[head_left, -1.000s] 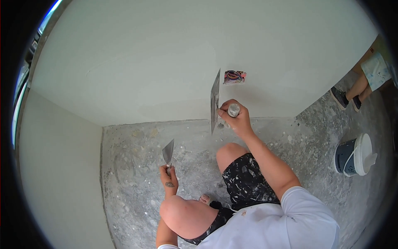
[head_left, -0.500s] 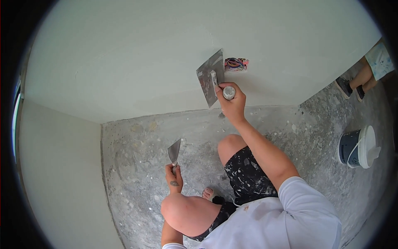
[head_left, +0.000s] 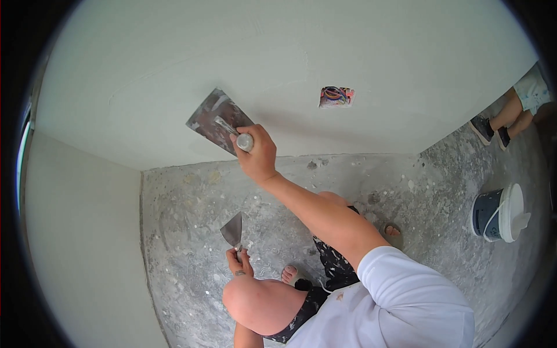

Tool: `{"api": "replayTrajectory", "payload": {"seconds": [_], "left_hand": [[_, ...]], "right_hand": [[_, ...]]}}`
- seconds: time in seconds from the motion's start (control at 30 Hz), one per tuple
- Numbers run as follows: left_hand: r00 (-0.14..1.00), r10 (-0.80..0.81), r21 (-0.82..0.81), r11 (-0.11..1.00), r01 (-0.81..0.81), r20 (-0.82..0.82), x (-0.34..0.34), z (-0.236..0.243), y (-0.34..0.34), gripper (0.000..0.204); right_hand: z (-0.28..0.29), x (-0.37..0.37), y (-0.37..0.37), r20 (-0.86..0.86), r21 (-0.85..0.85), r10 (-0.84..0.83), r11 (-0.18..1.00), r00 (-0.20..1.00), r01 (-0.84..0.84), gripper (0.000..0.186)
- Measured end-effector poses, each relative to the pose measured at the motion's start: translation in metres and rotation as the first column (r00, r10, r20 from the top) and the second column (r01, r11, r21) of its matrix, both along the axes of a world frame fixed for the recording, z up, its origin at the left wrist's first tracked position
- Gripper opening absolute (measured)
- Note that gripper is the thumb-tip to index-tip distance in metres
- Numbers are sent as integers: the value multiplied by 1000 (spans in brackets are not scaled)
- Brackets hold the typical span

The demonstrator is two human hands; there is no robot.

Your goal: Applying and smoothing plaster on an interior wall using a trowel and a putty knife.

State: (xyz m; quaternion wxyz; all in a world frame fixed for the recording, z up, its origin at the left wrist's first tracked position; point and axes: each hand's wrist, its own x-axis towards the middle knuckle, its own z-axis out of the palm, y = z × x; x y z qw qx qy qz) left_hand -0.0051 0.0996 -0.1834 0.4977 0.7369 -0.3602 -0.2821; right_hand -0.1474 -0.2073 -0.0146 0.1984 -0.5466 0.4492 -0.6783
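right hand (head_left: pixel 258 156) is gripping the wide trowel (head_left: pixel 217 119) against the wall (head_left: pixel 174 58), left of the open wiring hole (head_left: pixel 336 96); tilting could be gouging fresh filler. left hand (head_left: pixel 238 264) is clutching a small putty knife (head_left: pixel 233 231).

My one head camera looks steeply down, close over my arms, facing the wall (head_left: pixel 174 52) and floor (head_left: pixel 191 232).

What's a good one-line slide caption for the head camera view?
Crouched on a spattered concrete floor, right hand presses a wide trowel to the pale wall; left hand holds a small putty knife.
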Motion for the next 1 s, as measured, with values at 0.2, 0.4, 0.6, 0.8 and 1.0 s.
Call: {"api": "replayTrajectory", "payload": {"seconds": [0.2, 0.4, 0.6, 0.8, 1.0], "left_hand": [[995, 36, 46, 998, -32, -94, -2, -13, 4, 16], [989, -12, 6, 1000, 13, -144, -9, -17, -12, 18], [983, 39, -16, 999, -42, -180, -13, -10, 17, 19], [899, 160, -32, 981, -189, -407, 7, 27, 51, 18], [677, -139, -157, 987, 35, -723, 24, 67, 20, 27]], "right_hand": [[-27, -103, 21, 28, 83, -5, 997, 1000, 3, 22], [-72, -135, 5, -58, 109, -115, 987, 992, 121, 21], [-106, -53, -19, -231, -20, -254, 966, 939, 256, 30], [-90, 55, -15, -216, 46, -123, 990, 969, 136, 34], [-21, -53, 18, -93, 277, 556, 811, 826, -515, 30]]}}
